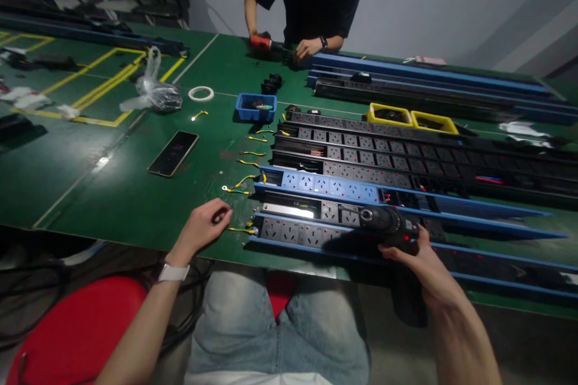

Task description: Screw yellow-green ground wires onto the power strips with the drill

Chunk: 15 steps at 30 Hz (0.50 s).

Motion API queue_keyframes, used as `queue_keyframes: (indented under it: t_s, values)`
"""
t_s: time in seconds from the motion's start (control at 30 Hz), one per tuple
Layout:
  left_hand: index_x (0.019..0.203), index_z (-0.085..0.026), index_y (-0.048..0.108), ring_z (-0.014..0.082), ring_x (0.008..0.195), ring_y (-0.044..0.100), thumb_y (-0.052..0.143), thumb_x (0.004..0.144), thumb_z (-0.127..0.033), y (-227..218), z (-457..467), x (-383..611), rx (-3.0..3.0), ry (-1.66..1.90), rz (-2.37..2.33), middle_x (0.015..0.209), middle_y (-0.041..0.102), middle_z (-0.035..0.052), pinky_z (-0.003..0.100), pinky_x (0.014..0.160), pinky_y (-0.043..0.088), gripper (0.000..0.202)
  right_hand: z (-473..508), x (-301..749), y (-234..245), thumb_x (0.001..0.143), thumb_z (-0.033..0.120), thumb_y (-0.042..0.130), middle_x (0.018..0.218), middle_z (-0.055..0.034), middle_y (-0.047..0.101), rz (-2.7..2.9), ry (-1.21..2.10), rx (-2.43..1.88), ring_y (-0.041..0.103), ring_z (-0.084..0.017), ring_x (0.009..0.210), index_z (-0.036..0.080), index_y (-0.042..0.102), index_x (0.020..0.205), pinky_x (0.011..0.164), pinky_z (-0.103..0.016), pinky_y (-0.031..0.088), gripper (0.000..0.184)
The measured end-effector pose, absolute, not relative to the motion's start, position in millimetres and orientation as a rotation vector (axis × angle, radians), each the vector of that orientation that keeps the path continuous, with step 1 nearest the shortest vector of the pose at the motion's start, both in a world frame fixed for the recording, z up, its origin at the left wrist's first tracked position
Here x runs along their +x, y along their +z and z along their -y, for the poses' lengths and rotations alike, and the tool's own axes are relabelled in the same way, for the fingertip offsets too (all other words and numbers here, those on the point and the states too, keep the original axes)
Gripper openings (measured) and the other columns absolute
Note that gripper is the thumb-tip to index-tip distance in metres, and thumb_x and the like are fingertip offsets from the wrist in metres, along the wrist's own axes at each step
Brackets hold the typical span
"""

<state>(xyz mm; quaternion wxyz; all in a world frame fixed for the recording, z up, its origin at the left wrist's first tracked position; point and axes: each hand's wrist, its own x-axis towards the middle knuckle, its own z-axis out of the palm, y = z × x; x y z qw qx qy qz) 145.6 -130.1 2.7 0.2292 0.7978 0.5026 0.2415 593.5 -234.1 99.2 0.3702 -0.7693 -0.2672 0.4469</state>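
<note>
- Here, at eight o'clock, our left hand (206,224) half-curls; we cannot tell its contents.
- At its three o'clock, a yellow wire (241,230) looks light, bendable.
- At four o'clock, our right hand (425,258) wraps the drill (389,221), likely heavy, handle best.

Green counter (112,192) w/ yellow tape lines (108,80) at L. On it: phone (173,154), white ring (201,100), clear plastic bag (158,95), sm. blue bin (253,116), 2 yellow bins (391,122) nr. rows of blk & blue socket strips (307,234); short yel-grn wires (241,230) by strips' L ends.
</note>
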Motion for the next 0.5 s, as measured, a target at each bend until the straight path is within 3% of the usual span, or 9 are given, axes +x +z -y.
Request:
queue_keyframes:
  t_s: [0.27, 0.5]
  values:
    - [0.086, -0.019, 0.060, 0.0138, 0.069, 0.054, 0.051, 0.097, -0.032, 2.5, 130.7, 145.5, 2.196, 0.659, -1.404, 0.078, 0.059, 0.0016, 0.026, 0.066, 0.041, 0.019, 234.0, 595.8, 100.5, 0.048, 0.051, 0.093, 0.089, 0.0003, 0.068, 0.656, 1.168, -1.982, 0.067, -0.023, 0.080, 0.027, 0.040, 0.131, 0.095, -0.043, 0.050, 0.101]
    - [0.086, -0.019, 0.059, 0.0139, 0.067, 0.052, 0.050, 0.098, -0.031, 1.9, 129.8, 146.6, 2.214, 0.674, -1.380, 0.075, 0.055, 0.0004, 0.027, 0.066, 0.040, 0.019, 235.9, 601.3, 95.9, 0.049, 0.050, 0.093, 0.095, -0.0022, 0.070, 0.691, 1.182, -1.971, 0.068, -0.025, 0.086, 0.027, 0.041, 0.131, 0.090, -0.042, 0.052, 0.100]
